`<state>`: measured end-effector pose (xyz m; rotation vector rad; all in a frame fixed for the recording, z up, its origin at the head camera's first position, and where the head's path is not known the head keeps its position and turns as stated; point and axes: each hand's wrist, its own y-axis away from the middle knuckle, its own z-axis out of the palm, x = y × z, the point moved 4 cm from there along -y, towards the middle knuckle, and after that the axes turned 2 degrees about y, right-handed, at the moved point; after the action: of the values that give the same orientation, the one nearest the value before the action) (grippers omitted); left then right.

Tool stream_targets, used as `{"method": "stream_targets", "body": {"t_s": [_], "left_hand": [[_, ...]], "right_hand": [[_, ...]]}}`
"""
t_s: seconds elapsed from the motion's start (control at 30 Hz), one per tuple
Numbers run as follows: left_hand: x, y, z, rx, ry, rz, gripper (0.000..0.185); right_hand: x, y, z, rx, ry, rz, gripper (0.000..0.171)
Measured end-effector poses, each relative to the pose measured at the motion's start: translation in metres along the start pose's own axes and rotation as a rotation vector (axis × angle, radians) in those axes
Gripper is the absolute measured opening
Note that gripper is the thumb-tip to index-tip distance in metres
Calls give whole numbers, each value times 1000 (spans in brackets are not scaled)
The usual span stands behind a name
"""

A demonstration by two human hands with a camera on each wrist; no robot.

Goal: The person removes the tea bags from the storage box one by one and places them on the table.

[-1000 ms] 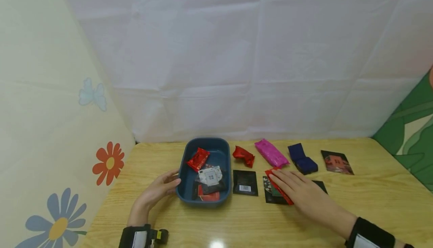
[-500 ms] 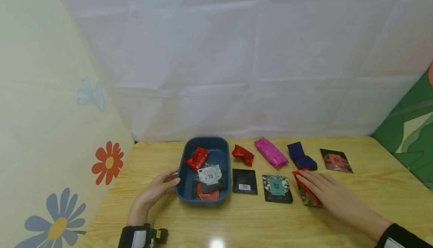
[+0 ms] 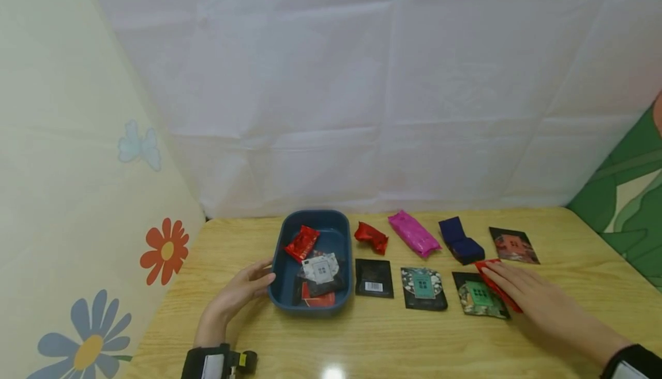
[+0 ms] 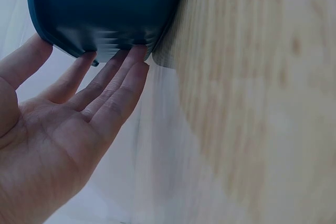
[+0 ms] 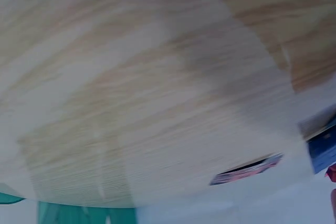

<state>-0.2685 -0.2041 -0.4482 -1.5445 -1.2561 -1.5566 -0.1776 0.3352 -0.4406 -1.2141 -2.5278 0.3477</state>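
Observation:
My left hand [image 3: 240, 290] rests with extended fingers against the outer side of a dark blue plastic bin [image 3: 349, 252]; the left wrist view shows the fingertips touching the bin [image 4: 105, 9]. Inside lie a red shiny packet [image 3: 302, 243], a white-and-black sachet [image 3: 320, 268] and a red-and-black sachet [image 3: 318, 300]. My right hand [image 3: 543, 304] holds a flat red packet [image 3: 499, 287] under its fingers; the thumb is hidden. The red packet is over the right part of a black sachet with a green label [image 3: 480, 294]. The right wrist view hardly shows that hand.
Across the wooden table [image 3: 403, 350] lie a black sachet with a barcode [image 3: 374, 278], a teal-labelled sachet [image 3: 423, 288], a crumpled red packet [image 3: 372, 238], a pink packet [image 3: 415, 234], an open dark blue box [image 3: 461, 241] and a red-labelled sachet [image 3: 514, 246]. A white sheet [image 3: 310, 109] hangs behind.
My right hand has moved right with the red packet, uncovering the teal-labelled sachet and then most of the green-labelled one. The left hand and the bin stay put.

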Motion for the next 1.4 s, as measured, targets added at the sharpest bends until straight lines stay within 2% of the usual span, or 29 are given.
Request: {"method": "stream_targets", "body": {"t_s": [0.1,0.17,0.3,0.5,0.8,1.13,1.4], "left_hand": [[0,0,0,-3,-2,1,61],[0,0,0,-9,-6,5,62],[1,0,0,-21,-15,17,63],[1,0,0,-21,-18,21,62],[1,-1,0,-18,-16,15,62],[0,0,0,-1,-8,-1,60],[1,0,0,-8,-12,8,59]], "right_hand": [[7,7,2,0,18,5,70],[12,13,4,-16,28,31,64],[21,22,8,-90,46,108,73],[31,33,16,-220,2,242,65],[35,46,21,-205,47,250,71],[38,45,23,-347,-70,375,62],[38,45,23,-362,-63,387,64]]}}
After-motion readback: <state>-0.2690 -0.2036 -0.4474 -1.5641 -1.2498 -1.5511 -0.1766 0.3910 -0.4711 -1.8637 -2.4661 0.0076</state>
